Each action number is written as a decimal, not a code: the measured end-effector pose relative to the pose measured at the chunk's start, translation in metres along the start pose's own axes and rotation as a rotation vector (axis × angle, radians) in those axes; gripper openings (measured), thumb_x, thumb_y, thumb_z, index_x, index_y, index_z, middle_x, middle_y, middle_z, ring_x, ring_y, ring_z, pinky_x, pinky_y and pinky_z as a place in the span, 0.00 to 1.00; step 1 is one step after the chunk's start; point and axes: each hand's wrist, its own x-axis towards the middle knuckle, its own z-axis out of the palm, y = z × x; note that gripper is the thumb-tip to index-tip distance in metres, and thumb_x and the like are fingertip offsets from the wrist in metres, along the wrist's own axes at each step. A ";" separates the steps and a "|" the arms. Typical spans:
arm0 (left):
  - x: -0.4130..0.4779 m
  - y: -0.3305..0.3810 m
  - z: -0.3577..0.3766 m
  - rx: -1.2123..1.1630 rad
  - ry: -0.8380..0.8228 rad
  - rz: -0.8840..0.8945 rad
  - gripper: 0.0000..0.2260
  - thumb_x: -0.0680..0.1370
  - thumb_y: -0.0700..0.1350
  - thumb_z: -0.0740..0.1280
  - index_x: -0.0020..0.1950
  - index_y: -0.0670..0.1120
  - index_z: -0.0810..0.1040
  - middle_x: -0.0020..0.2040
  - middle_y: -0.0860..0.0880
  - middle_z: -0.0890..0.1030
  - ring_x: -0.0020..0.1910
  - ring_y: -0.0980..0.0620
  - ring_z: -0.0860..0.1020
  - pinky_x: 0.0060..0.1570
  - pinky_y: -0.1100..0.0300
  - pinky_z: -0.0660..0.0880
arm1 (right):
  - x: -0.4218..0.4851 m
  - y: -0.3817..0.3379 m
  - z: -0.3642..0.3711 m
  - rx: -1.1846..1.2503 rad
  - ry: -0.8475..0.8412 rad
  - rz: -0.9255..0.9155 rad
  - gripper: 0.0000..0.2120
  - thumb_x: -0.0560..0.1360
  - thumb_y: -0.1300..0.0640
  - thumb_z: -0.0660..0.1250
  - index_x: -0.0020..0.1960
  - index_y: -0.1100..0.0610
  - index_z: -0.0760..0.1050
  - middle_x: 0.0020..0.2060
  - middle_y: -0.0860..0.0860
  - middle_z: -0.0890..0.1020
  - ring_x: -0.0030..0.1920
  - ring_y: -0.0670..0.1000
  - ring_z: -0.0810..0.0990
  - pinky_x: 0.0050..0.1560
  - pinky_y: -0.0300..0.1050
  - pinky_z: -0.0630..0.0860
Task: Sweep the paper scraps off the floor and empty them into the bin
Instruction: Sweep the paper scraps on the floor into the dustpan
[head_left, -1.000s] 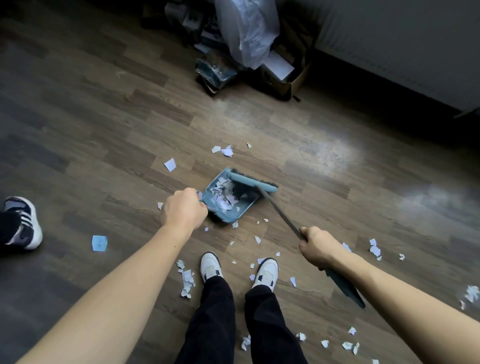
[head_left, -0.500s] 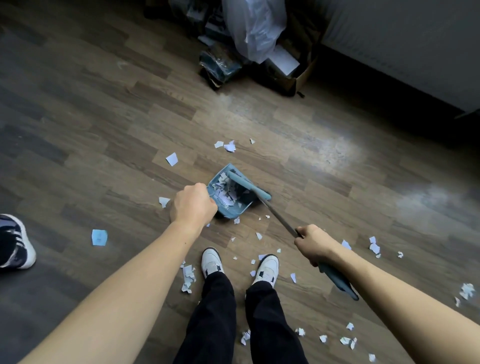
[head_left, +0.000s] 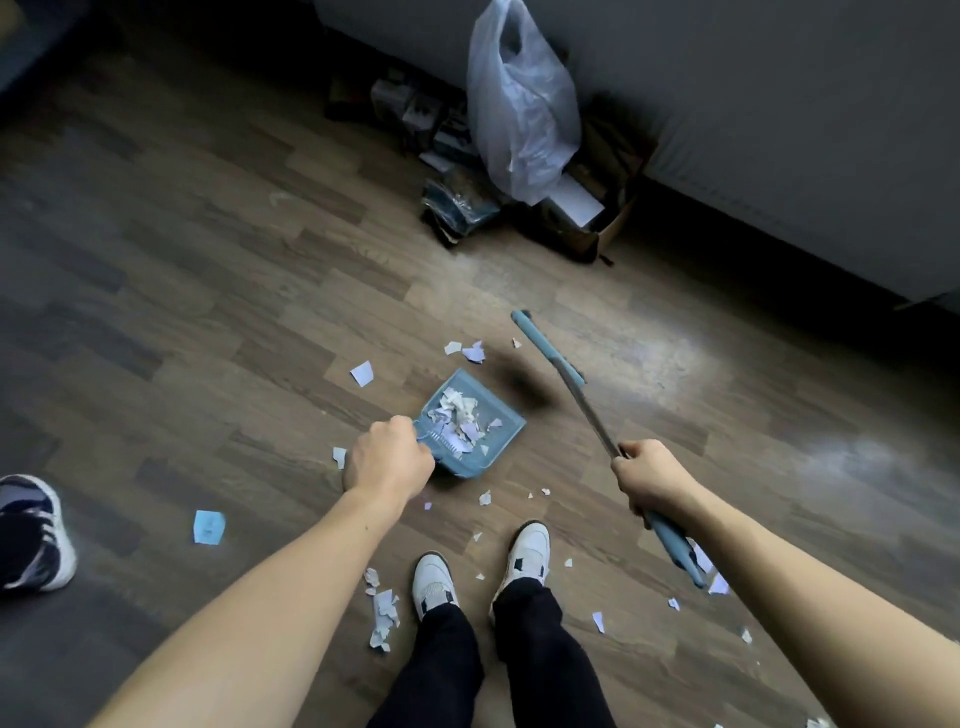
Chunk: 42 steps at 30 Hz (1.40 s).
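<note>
With the left hand (head_left: 389, 460), grips the handle of a blue dustpan (head_left: 511, 425) set on the wood floor (head_left: 208, 260), heaped with paper scraps (head_left: 460, 415). With the right hand (head_left: 649, 475), clasps a broom (head_left: 587, 405) by its metal shaft, bristles blurred, seemingly raised beyond the pan. Leaves loose scraps (head_left: 384, 613) around white sneakers (head_left: 434, 582).
</note>
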 end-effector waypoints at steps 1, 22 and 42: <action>0.005 -0.001 -0.002 -0.011 0.003 -0.011 0.11 0.77 0.44 0.61 0.57 0.45 0.77 0.54 0.42 0.79 0.53 0.39 0.77 0.44 0.55 0.70 | 0.008 -0.005 -0.001 -0.005 0.003 0.003 0.09 0.76 0.64 0.53 0.38 0.57 0.66 0.30 0.57 0.71 0.23 0.54 0.71 0.21 0.41 0.71; 0.075 0.010 -0.009 0.059 0.078 -0.123 0.07 0.76 0.47 0.64 0.50 0.47 0.79 0.49 0.43 0.81 0.49 0.37 0.78 0.45 0.53 0.72 | 0.163 -0.095 -0.016 -0.274 -0.109 -0.035 0.13 0.76 0.64 0.56 0.57 0.67 0.73 0.39 0.62 0.80 0.29 0.58 0.79 0.24 0.43 0.74; 0.072 0.010 -0.012 0.032 0.077 -0.107 0.05 0.76 0.47 0.63 0.42 0.47 0.75 0.47 0.41 0.81 0.47 0.37 0.78 0.44 0.53 0.74 | 0.081 -0.079 -0.029 -0.238 -0.230 -0.212 0.13 0.78 0.61 0.54 0.58 0.59 0.73 0.32 0.57 0.75 0.22 0.54 0.74 0.18 0.40 0.71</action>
